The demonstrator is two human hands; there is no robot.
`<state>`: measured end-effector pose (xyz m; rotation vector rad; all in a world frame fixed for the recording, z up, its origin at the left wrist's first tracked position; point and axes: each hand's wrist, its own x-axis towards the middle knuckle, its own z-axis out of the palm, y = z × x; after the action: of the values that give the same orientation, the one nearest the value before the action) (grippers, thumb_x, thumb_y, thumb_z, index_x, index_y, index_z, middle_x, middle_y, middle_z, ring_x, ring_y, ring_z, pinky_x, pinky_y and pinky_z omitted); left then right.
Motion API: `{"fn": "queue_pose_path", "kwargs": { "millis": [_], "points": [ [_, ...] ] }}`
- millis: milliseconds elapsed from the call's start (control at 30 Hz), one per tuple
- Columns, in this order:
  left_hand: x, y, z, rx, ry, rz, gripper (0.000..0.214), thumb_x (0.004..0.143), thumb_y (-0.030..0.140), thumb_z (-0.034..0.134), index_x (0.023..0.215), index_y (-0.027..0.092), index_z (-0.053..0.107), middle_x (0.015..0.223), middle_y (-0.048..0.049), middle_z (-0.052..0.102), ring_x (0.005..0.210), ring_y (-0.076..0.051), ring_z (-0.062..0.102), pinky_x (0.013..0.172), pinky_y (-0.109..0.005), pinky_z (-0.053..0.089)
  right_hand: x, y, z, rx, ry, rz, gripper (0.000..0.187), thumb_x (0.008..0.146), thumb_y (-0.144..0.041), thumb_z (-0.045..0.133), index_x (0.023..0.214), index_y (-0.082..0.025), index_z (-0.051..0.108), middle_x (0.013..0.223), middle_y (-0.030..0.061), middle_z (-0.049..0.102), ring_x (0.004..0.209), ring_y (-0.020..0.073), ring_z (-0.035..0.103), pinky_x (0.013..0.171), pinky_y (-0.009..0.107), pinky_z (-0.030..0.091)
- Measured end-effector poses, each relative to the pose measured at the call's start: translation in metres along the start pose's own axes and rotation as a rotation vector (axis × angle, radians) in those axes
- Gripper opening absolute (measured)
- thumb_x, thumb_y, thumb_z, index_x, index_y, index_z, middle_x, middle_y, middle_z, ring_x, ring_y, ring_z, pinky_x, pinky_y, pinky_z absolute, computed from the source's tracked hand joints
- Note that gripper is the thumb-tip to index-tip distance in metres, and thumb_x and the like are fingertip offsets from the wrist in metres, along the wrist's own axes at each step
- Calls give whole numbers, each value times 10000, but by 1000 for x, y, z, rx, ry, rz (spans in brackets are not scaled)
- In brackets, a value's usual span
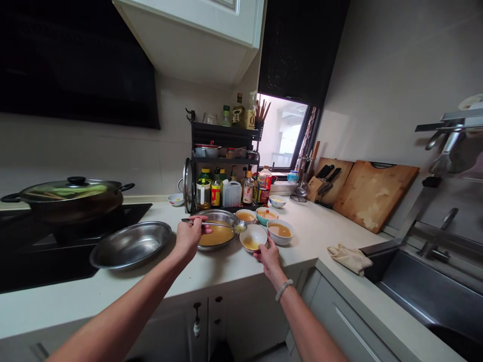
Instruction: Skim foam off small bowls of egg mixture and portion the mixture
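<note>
My left hand [190, 234] is closed round the handle of a metal ladle [240, 226]. The ladle's bowl holds some yellowish liquid and hangs between a steel basin [199, 246] of yellow-brown broth and a small white bowl [247, 231]. My right hand [269, 254] grips the near right rim of that white bowl, which is tilted and has a little broth at its bottom. Around it stand a white bowl of broth [280, 232] on the right, a green-rimmed bowl [267, 215] and another filled bowl [246, 216] behind.
An empty steel basin [132, 245] sits left, beside a lidded pan [75, 196] on the stove. Behind are a black rack [226, 160] of bottles, a knife block [319, 188] and cutting boards [372, 193]. A cloth [349, 259] lies near the sink [426, 291].
</note>
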<state>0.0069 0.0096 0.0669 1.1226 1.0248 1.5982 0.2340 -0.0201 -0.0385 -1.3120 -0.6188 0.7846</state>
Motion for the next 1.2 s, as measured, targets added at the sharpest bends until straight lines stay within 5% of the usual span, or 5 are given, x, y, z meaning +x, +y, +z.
{"fn": "queue_pose_path", "kwargs": {
  "millis": [267,467,667,967,1200],
  "points": [
    [2,-2,-37,513,-57,301,268,787,294,425,867,155,640,527,-11,649,539,-187,667,546,-254,498,-4,-1,3,-36,60,-54,602,648,-112,546,1246,-168,501,922,60,674,421,102,613,353,164,476],
    [-7,-14,-44,739,-162,634,247,859,291,373,890,186,594,700,-21,655,566,-142,648,574,-237,486,-6,-3,4,-34,73,-81,652,625,-81,556,1268,-171,497,1038,85,648,466,113,633,380,192,521],
    [-16,-16,-31,737,-241,864,198,865,231,382,888,188,574,812,-43,619,661,-135,629,627,-252,496,-6,2,2,-113,87,-156,676,632,-69,547,1298,-156,474,950,77,666,464,116,629,383,190,518],
    [-58,-20,6,630,-457,911,198,894,149,361,917,178,555,733,-7,572,574,-90,566,620,-224,481,-7,7,0,-151,90,-182,729,635,-95,542,1346,-225,449,1088,82,646,429,94,607,381,179,486],
    [-58,-28,21,747,-650,948,201,853,103,386,923,160,566,797,-37,581,655,-111,572,627,-232,491,-3,17,0,-130,52,-233,751,639,-152,530,1379,-215,423,1093,85,648,450,107,618,437,204,499]
  ]
}}
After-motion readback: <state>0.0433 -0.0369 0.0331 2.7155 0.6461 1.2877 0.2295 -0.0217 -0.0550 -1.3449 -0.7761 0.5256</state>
